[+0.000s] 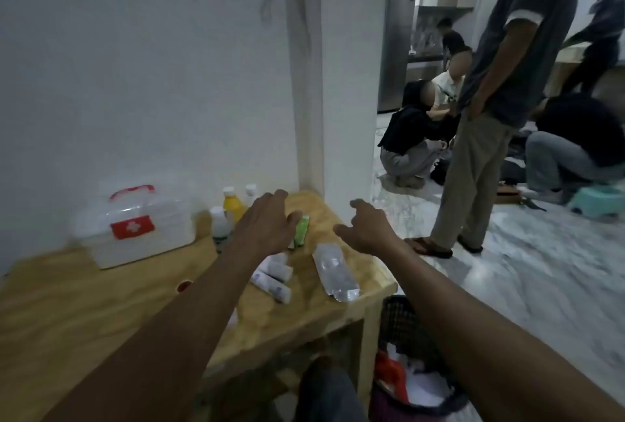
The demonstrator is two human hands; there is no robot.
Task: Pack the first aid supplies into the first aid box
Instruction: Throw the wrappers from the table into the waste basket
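Note:
A clear first aid box (135,229) with a red handle and red cross label stands closed at the back left of the wooden table (101,313). To its right stand a yellow bottle (233,207) and two small white bottles (219,222). A green packet (301,230), several white rolls (274,278) and a clear plastic packet (334,273) lie on the table. My left hand (267,222) hovers open above the green packet and bottles. My right hand (367,227) hangs open above the table's right edge, holding nothing.
A white wall and pillar back the table. A dark mesh basket (406,337) with papers stands on the floor by the table's right leg. A person (490,100) stands close on the right; others crouch on the tiled floor beyond.

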